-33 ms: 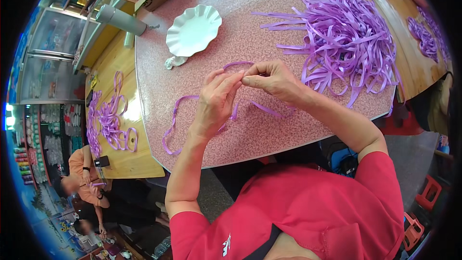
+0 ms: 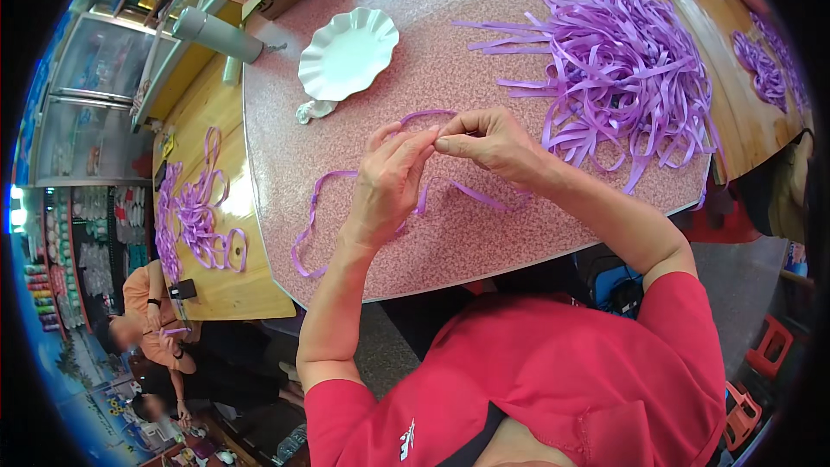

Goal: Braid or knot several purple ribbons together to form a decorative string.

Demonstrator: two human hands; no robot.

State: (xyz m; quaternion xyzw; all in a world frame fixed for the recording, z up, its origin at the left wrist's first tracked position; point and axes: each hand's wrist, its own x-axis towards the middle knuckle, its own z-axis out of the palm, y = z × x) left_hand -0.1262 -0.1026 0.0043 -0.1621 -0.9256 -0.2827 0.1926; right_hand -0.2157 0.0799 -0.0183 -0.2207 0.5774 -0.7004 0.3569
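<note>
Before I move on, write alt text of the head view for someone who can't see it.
A person's left hand and right hand meet over a pink patterned table, holding a purple ribbon. A large heap of purple ribbons lies to the right, and a wavy-edged white dish sits beyond the hands, to the left.

The purple ribbon (image 2: 430, 111) I pinch looks like smooth, satiny fabric, as does the ribbon heap (image 2: 618, 69) right of the scalloped dish (image 2: 348, 54). That dish looks glossy and glazed. Beneath it, the speckled table cover (image 2: 484, 251) resembles plastic, shiny in places. Left of the dish, the wooden tabletop (image 2: 259, 281) gleams and the tumbler (image 2: 216, 35) looks matt. Nearer me than the dish, my red shirt (image 2: 553, 372) is matt cloth.
</note>
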